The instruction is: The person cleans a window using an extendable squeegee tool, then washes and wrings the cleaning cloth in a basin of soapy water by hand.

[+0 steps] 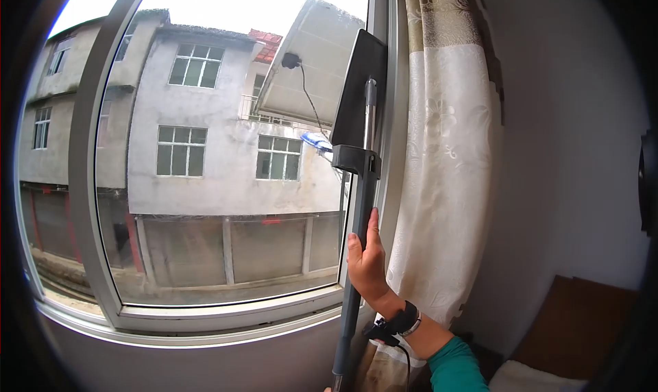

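Observation:
My right hand (pixel 369 267) is wrapped round the grey pole (pixel 348 316) of a flat-headed cleaning tool, with the thumb on its left side and a finger stretched up along it. The pole stands nearly upright. Its dark flat head (pixel 358 83) is tilted against the right side of the window glass (pixel 226 203), beside the frame. A grey bracket (pixel 353 160) sits on the pole just below the head. Of my left hand (pixel 327 390), only a sliver of skin seems to show at the bottom edge, by the pole's lower end; its fingers are hidden.
A pale patterned curtain (pixel 445 159) hangs right of the window frame (pixel 92 152). Below the glass runs the sill (pixel 226 330). A brown panel (pixel 576 323) and white cloth (pixel 534 378) are at lower right. Outside are buildings and a blue-edged lamp. A cable hangs from my wrist.

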Demonstrator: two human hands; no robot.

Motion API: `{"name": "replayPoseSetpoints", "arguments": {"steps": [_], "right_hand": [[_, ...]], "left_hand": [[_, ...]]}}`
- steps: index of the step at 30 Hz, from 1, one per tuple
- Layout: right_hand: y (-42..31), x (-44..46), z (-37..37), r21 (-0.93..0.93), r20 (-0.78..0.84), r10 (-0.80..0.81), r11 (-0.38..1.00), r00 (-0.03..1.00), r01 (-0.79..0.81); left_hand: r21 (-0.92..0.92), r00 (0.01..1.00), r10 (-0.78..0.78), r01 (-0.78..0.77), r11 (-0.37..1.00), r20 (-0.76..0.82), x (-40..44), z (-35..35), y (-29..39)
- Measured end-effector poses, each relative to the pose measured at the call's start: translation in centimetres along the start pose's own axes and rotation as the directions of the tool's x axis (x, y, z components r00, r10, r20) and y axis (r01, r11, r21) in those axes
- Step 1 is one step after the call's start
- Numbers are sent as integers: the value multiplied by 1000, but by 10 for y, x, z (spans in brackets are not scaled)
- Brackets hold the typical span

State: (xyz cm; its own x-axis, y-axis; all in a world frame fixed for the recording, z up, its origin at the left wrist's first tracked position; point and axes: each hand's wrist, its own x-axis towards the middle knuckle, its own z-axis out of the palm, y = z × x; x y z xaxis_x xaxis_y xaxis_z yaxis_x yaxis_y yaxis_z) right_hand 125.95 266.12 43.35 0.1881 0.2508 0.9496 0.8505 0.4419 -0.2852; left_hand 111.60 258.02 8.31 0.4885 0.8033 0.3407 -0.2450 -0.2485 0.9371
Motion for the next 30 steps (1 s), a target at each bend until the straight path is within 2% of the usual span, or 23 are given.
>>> {"name": "replayPoseSetpoints", "arguments": {"steps": [2, 4, 6, 9, 10, 12, 13, 14, 15, 16, 20, 21, 22, 24, 26, 29, 30], "right_hand": [[-4, 14, 7, -72, -87, -161, 985, 983, 155], [-19, 37, 16, -152, -146, -238, 965, 960, 216], [-48, 57, 17, 52, -28, -44, 998, 999, 46], [-72, 70, 36, 99, -81, -164, 980, 983, 172], [-74, 73, 48, 49, -160, -319, 943, 934, 330], [-91, 78, 65, 160, -69, -281, 944, 957, 289], [-98, 86, 72, 153, -65, -260, 951, 963, 267], [-103, 99, 78, 147, -61, -238, 958, 969, 245], [-103, 119, 85, 136, -136, -295, 940, 946, 312], [-101, 139, 89, 172, -99, -227, 955, 969, 241], [-104, 218, 80, 112, -220, -230, 959, 948, 259], [-102, 236, 79, 71, -289, -274, 949, 917, 306], [-101, 249, 79, 75, -291, -269, 950, 918, 303], [-106, 260, 73, 103, -207, -156, 978, 966, 180], [-115, 255, 72, 146, -211, -137, 975, 968, 170], [-137, 240, 68, 223, -145, 7, 975, 989, 25], [-141, 232, 70, 223, -142, 10, 975, 990, 22]], "left_hand": [[81, 994, 103, -99, 992, -47, 9, -8, 9], [124, 958, 261, -247, 961, -121, 29, -14, -9], [111, 962, 245, -232, 966, -122, 37, -23, 4], [30, 970, 177, -174, 984, -169, 46, -35, 11], [42, 969, 179, -174, 984, -170, 48, -41, 8], [8, 978, 108, -109, 994, -179, 49, -51, 19], [-27, 968, 107, -116, 993, -227, 54, -51, 30], [-18, 974, 128, -134, 991, -186, 68, -59, 41], [-12, 978, 150, -153, 988, -147, 82, -66, 60], [-16, 978, 158, -162, 987, -135, 92, -73, 81], [28, 975, 206, -204, 979, -89, 134, -85, 166], [56, 965, 253, -249, 967, -76, 141, -84, 182], [80, 952, 299, -294, 953, -61, 146, -83, 194], [86, 956, 287, -282, 956, -55, 145, -91, 209], [27, 974, 226, -225, 974, -27, 131, -105, 221], [85, 985, 165, -161, 983, -42, 96, -133, 245], [114, 989, 137, -131, 985, -48, 84, -147, 249]]}}
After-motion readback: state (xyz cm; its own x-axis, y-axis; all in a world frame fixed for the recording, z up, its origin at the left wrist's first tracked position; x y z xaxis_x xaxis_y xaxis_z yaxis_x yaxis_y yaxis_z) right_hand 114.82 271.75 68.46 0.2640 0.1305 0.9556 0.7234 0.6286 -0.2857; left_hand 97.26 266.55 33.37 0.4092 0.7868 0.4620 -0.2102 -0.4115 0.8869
